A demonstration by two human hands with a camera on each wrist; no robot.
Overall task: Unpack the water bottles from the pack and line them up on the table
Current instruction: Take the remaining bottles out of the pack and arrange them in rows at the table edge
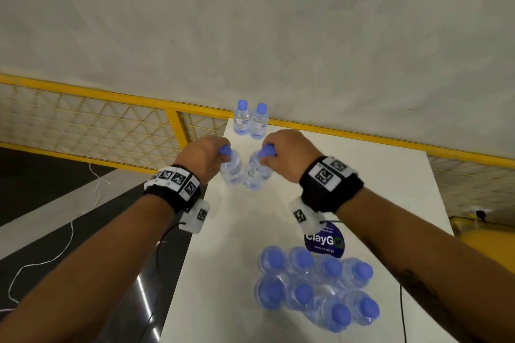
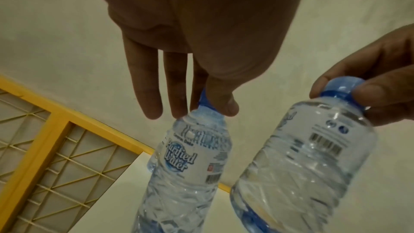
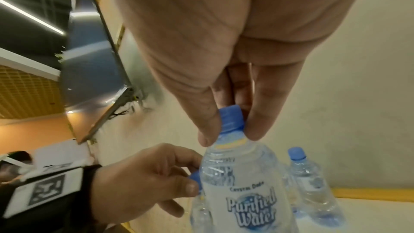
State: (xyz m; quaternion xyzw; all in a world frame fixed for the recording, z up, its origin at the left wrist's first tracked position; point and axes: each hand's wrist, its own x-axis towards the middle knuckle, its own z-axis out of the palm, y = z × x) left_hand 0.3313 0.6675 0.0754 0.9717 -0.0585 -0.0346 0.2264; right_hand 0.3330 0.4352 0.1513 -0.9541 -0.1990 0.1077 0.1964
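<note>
My left hand pinches the blue cap of a clear water bottle, seen close in the left wrist view as the left bottle under the left hand. My right hand pinches the cap of a second bottle, shown in the right wrist view as the right bottle under the right hand. Both bottles hang tilted, bases leaning toward each other. Two bottles stand upright side by side at the table's far edge. The pack with several blue-capped bottles lies near me.
The white table is narrow, with its left edge just under my left hand. A yellow mesh railing runs behind it. A dark blue round sticker lies beside the pack. White cable lies on the dark floor at the left.
</note>
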